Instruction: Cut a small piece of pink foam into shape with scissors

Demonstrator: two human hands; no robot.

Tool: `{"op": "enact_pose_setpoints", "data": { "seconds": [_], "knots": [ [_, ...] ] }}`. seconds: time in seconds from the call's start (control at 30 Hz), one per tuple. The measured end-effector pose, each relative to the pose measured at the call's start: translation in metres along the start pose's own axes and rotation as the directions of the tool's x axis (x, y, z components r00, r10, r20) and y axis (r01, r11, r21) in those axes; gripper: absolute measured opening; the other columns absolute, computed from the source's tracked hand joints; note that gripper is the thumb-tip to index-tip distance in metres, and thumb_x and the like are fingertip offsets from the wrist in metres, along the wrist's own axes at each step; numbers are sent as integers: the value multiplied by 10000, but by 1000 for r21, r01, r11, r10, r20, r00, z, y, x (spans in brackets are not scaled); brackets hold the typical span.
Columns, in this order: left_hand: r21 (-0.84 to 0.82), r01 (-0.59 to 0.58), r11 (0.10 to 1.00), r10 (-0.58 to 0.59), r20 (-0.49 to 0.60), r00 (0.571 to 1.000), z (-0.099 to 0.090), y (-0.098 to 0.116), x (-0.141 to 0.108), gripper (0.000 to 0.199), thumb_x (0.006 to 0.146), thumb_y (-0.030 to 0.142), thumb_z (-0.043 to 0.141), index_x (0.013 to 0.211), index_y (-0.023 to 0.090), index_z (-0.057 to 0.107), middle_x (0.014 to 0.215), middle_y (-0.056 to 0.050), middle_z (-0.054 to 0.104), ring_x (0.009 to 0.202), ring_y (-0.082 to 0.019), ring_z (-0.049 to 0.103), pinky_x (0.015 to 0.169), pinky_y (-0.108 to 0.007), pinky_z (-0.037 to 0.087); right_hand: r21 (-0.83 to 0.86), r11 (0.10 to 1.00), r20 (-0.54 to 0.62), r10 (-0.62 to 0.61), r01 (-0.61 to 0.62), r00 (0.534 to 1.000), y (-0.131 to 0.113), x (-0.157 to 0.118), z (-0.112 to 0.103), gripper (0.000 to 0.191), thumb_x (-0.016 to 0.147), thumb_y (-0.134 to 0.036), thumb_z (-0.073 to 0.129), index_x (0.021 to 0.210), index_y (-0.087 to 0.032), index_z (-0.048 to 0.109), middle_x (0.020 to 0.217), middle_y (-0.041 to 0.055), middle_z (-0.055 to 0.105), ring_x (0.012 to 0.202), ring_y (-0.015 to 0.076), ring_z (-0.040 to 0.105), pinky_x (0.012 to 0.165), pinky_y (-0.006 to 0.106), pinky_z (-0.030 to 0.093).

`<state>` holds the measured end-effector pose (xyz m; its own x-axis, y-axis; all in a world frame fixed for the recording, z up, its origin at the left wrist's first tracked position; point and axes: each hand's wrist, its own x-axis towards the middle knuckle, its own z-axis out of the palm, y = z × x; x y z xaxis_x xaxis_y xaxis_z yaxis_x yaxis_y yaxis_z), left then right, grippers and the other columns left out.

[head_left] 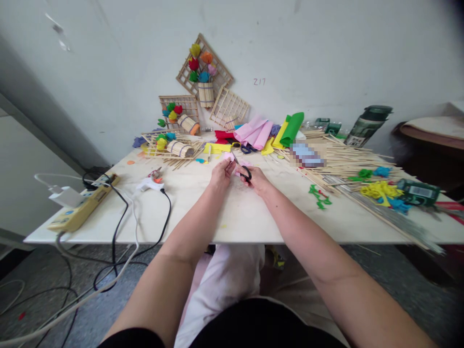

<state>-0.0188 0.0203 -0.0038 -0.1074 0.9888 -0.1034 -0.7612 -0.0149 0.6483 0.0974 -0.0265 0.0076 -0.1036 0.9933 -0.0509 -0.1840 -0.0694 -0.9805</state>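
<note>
My right hand (255, 181) grips a pair of black-handled scissors (246, 173), its fingers around the handle loops. The blades point up and left toward my left hand (222, 175). A small piece of pink felt (228, 156) is pinched in my left hand, close to the blades. Whether the blades touch it is too small to tell. More pink scraps lie on the table just beyond my hands. Behind them rest folded pink sheets (255, 133), a second pair of scissors (248, 149) and a yellow sheet (217, 148).
Wooden sticks (337, 154) and a green bottle (368, 126) lie to the right. A yellow power strip (81, 205) with trailing cables and a white glue gun (150, 184) are at left. Bamboo lattices with felt flowers (206, 92) lean on the wall.
</note>
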Motion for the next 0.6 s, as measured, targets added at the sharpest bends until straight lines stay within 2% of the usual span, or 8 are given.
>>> {"op": "enact_pose_setpoints", "data": {
  "seconds": [0.1,0.23,0.4,0.6],
  "knots": [
    [7,-10,1000,10,19,1000,0,0,0,156,795,8,555,738,121,647,689,-24,675,715,-100,669,866,-235,502,-2,1000,-1,-3,3,1000,0,1,0,334,671,-430,756,676,-133,604,451,-43,481,347,31,358,321,155,240],
    [21,-12,1000,12,19,1000,0,0,0,157,799,12,554,746,122,653,690,-24,675,754,-105,675,884,-232,493,5,1000,-1,-8,8,1000,0,1,1,342,665,-436,758,664,-136,596,451,-42,480,357,34,364,325,154,249],
    [11,-11,1000,10,21,1000,1,0,-1,157,797,4,554,735,109,652,689,-27,674,685,-93,663,867,-234,497,10,1000,2,-10,10,1000,0,0,1,328,681,-425,747,651,-140,589,451,-43,478,355,32,362,327,154,251],
    [14,-8,1000,8,5,1000,-1,-1,1,126,784,16,571,758,111,650,727,-45,688,830,-133,684,911,-259,490,-8,1000,-8,-11,11,1000,0,1,1,320,709,-421,727,646,-143,581,460,-41,487,356,30,366,330,156,250]
  ]
}}
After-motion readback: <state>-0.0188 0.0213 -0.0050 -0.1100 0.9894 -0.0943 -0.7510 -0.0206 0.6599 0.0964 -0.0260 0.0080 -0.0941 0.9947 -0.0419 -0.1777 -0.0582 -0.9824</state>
